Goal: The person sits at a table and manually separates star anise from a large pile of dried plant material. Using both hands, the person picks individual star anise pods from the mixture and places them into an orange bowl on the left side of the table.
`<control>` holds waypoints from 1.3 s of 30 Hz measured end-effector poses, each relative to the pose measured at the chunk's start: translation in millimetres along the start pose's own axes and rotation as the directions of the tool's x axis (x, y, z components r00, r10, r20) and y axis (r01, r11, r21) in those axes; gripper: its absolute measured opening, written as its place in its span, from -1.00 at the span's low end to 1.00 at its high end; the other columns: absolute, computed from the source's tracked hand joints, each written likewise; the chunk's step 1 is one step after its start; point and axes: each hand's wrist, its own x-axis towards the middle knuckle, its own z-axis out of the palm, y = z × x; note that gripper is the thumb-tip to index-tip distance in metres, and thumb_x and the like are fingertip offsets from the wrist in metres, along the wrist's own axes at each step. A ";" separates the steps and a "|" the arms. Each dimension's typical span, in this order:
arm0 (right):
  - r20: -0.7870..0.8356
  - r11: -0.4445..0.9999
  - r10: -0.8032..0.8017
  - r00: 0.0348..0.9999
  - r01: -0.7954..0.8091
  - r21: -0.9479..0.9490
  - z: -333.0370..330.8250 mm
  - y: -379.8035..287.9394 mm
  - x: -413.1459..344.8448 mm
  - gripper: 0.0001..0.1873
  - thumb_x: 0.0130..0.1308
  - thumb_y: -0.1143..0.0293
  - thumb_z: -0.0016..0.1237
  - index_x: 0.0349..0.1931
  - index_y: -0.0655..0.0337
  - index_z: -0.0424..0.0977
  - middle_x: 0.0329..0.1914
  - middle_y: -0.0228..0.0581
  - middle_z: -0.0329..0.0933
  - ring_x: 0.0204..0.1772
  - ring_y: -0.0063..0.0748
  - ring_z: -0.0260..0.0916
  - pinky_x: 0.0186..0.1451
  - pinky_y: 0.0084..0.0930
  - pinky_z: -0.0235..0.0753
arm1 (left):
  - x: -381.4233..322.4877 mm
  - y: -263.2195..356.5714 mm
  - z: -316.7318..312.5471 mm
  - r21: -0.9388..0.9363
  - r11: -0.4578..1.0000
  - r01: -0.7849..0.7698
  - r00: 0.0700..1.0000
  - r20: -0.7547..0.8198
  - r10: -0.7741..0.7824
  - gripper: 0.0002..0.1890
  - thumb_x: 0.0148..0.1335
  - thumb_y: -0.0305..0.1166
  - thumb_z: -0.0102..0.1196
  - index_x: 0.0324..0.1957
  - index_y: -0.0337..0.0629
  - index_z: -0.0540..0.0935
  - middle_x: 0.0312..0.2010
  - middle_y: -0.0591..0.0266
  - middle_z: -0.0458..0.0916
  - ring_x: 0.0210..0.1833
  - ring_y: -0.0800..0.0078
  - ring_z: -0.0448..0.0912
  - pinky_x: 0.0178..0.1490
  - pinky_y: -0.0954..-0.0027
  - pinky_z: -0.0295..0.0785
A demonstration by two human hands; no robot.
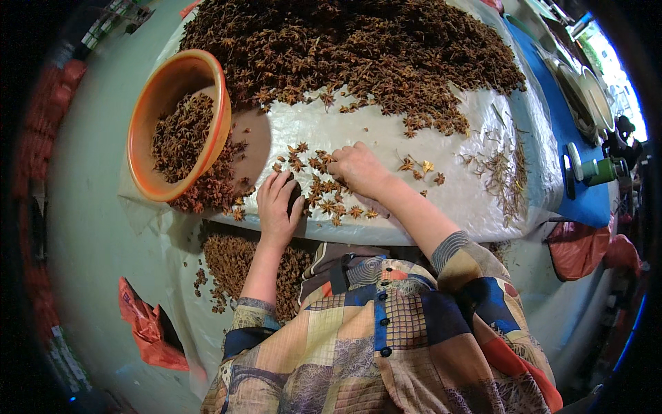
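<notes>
Loose star anise pods (pixel 327 194) lie on a table covered with pale plastic sheeting (pixel 320 121), between and around my two hands. My left hand (pixel 278 204) rests at the left of these pods, fingers spread over the sheet, a dark gap beneath the palm. My right hand (pixel 358 168) is to their right, fingertips bent down at a few pods; whether it grips one is hidden. A large heap of star anise (pixel 357 52) covers the far side. At the left, an orange plastic basin (pixel 223 111) stands tilted with star anise inside, and more pods lie beside it.
Thin stalks (pixel 499 173) lie in a small pile on the right. A blue surface (pixel 584 199) beyond holds a green object (pixel 605 171). More dried material (pixel 232 259) is on the floor below the table's near edge, with a red bag (pixel 150 331) at lower left.
</notes>
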 end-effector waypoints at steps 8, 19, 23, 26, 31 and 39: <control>0.093 0.994 0.040 0.995 -0.049 0.099 -6.9 -10.8 -1.8 -0.87 0.18 0.45 -0.03 -0.37 0.04 0.62 -0.28 -0.31 0.59 -0.04 -0.28 0.57 -0.01 -0.26 0.40 | 0.5 -7.4 3.2 -0.095 0.995 0.007 0.999 -0.039 -0.011 -0.63 0.21 -0.30 0.22 0.04 -0.21 0.60 0.23 0.06 0.51 0.36 -0.01 0.34 0.39 0.02 0.17; -0.213 0.983 0.159 0.964 -0.135 0.124 13.7 -31.5 -22.6 -0.87 0.18 0.39 -0.01 -0.28 0.18 0.50 -0.34 -0.19 0.55 -0.16 -0.11 0.56 -0.06 -0.19 0.42 | 14.4 61.6 -3.6 -0.132 0.986 -0.099 0.989 -0.122 0.083 -0.67 0.11 -0.38 0.30 -0.09 -0.25 0.57 -0.05 0.04 0.50 0.04 0.01 0.44 0.13 0.09 0.35; -0.251 0.787 0.303 0.919 -0.093 0.610 4.4 -26.7 -46.6 -0.81 0.25 0.43 -0.05 -0.17 0.30 0.40 -0.34 0.14 0.50 -0.19 0.21 0.50 -0.13 -0.06 0.47 | 19.0 78.8 10.0 -0.424 0.902 0.084 0.996 0.076 -0.057 -0.74 0.26 -0.42 0.17 -0.04 -0.26 0.52 -0.22 0.00 0.57 -0.17 -0.05 0.53 -0.09 0.10 0.45; -0.152 0.693 0.431 0.890 -0.218 0.687 -1.5 -25.8 -68.2 -0.83 0.22 0.49 -0.04 -0.18 0.29 0.41 -0.38 0.13 0.52 -0.28 0.19 0.51 -0.22 -0.12 0.50 | 22.7 94.1 24.2 -0.725 0.634 0.267 0.964 0.211 -0.164 -0.87 0.35 -0.45 0.13 -0.12 -0.24 0.52 -0.35 0.18 0.61 -0.33 0.38 0.58 -0.18 0.36 0.49; -0.406 0.894 0.365 0.838 -0.437 -0.099 -41.8 11.3 -135.6 -0.90 0.18 0.53 -0.05 -0.29 0.14 0.45 -0.36 -0.16 0.49 -0.24 -0.13 0.51 -0.15 -0.30 0.49 | 32.2 127.6 39.7 -0.644 0.756 0.115 0.954 0.284 0.097 -0.90 0.24 -0.53 0.15 -0.27 -0.25 0.49 -0.43 0.09 0.54 -0.38 0.25 0.55 -0.24 0.32 0.46; -0.220 0.674 0.732 0.645 -0.733 0.096 -60.6 85.1 -167.5 -0.77 0.27 0.36 -0.01 -0.11 0.00 0.65 -0.06 -0.22 0.61 0.10 -0.16 0.52 0.21 -0.11 0.37 | 71.7 122.5 58.5 -0.087 0.973 -0.214 0.973 0.065 0.220 -0.66 0.17 -0.24 0.30 -0.05 -0.15 0.61 0.07 0.02 0.49 0.16 0.01 0.44 0.21 -0.01 0.33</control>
